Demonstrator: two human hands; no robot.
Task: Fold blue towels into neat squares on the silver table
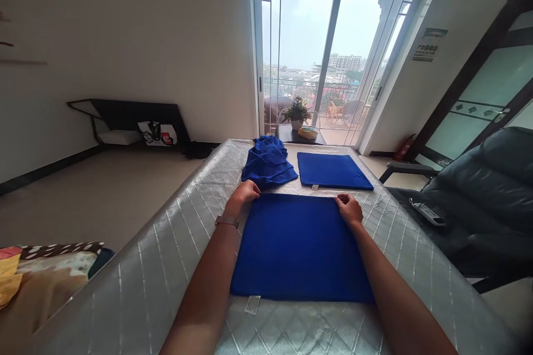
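A flat blue cloth cover (303, 249) lies spread on the silver quilted surface (166, 255), with a white tag (252, 304) sticking out at its near left edge. My left hand (245, 193) pinches its far left corner, and a watch band circles that wrist. At the far right corner, my right hand (348, 208) has its fingers closed on the edge. Just beyond my left hand sits a crumpled heap of blue cloth (268, 163). Another flat blue cover (334, 171), also tagged, rests beyond on the right.
A dark armchair (487, 199) with a remote control (428, 212) on it stands at the right. Past the far end is a small table with a potted plant (297, 112) and a tissue pack (307, 132). Patterned fabric (54, 272) lies at lower left.
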